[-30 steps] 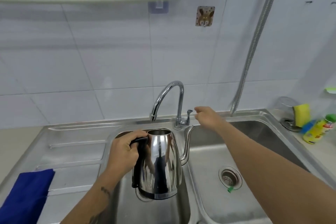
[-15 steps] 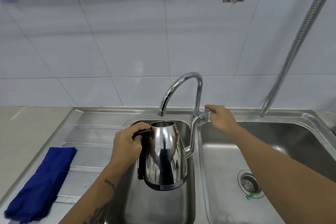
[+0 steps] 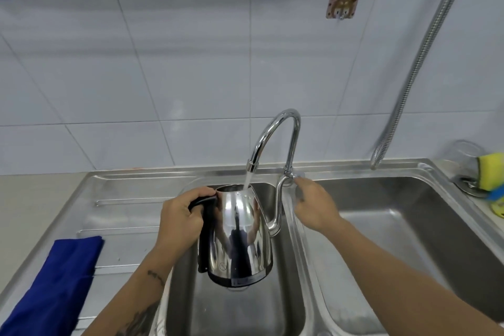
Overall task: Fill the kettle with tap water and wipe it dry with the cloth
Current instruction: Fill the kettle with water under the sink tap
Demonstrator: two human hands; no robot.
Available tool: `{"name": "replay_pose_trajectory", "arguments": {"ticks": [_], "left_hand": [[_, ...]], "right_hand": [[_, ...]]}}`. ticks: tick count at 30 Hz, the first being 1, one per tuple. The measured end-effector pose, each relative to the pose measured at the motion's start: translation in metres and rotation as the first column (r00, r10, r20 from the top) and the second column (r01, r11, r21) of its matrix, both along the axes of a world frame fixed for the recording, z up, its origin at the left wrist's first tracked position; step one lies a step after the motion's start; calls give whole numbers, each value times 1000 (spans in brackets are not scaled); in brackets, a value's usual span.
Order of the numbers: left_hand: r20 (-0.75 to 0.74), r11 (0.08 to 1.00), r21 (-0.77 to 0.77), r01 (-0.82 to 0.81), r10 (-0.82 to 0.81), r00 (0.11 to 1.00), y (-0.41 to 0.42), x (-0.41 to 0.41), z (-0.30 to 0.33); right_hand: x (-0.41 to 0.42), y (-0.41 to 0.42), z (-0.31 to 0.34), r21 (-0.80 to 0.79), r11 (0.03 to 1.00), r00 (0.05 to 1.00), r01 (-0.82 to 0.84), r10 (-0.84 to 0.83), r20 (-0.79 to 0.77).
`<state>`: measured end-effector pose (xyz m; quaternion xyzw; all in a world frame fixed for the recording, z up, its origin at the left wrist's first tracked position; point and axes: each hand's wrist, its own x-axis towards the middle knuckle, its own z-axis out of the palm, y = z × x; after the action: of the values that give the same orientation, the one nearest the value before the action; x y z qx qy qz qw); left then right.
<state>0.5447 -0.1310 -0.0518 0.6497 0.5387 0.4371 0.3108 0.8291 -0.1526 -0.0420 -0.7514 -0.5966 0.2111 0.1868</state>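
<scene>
My left hand (image 3: 181, 218) grips the black handle of a shiny steel gooseneck kettle (image 3: 240, 237) and holds it upright above the left sink basin (image 3: 237, 314). Water (image 3: 247, 181) runs from the curved chrome tap (image 3: 278, 128) into the kettle's open top. Just below and right of the tap's lever (image 3: 296, 175) is my right hand (image 3: 313, 205), fingers loosely apart and blurred. A blue cloth (image 3: 60, 286) lies on the drainboard at the lower left.
The right basin (image 3: 395, 226) lies under my right forearm. A yellow sponge (image 3: 491, 169) and a glass sit on the counter at the far right. A metal hose (image 3: 425, 44) hangs down the tiled wall. A rail runs along the wall top.
Water now flows from the tap into the kettle. My right hand has come slightly back from the lever. The kettle stays under the spout in my left hand.
</scene>
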Motion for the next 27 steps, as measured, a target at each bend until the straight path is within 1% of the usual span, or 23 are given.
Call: {"name": "replay_pose_trajectory", "arguments": {"ticks": [3,5,7,9,10,12,19,23,27], "left_hand": [[47,1000,-25,10,-9,999,0,-9,1],[62,1000,-27,14,-12,998,0,-13,5],[72,1000,-13,23,-22,997,-2,-15,9],[93,999,-5,34,-34,995,-4,-15,11],[105,999,-5,39,-38,994,-5,-15,12],[119,999,-2,46,-46,992,-6,-12,12],[146,998,-9,67,-65,987,-11,4,14],[145,998,-8,59,-58,988,-13,4,17],[159,999,5,36,-36,987,-14,0,25]], "right_hand": [[-22,-2,1,-43,995,978,87,-94,-185],[-31,-2,0,-48,992,959,120,-129,-251],[-38,-2,2,-91,986,906,137,-162,-390],[-42,-4,3,-133,982,826,137,-188,-532],[-43,-6,4,-140,980,801,144,-198,-565],[-42,-9,5,-120,977,781,177,-214,-587],[-28,-17,12,-84,968,764,235,-238,-600],[-28,-18,13,-67,968,770,241,-232,-595],[-34,-16,12,-14,971,791,238,-202,-577]]}}
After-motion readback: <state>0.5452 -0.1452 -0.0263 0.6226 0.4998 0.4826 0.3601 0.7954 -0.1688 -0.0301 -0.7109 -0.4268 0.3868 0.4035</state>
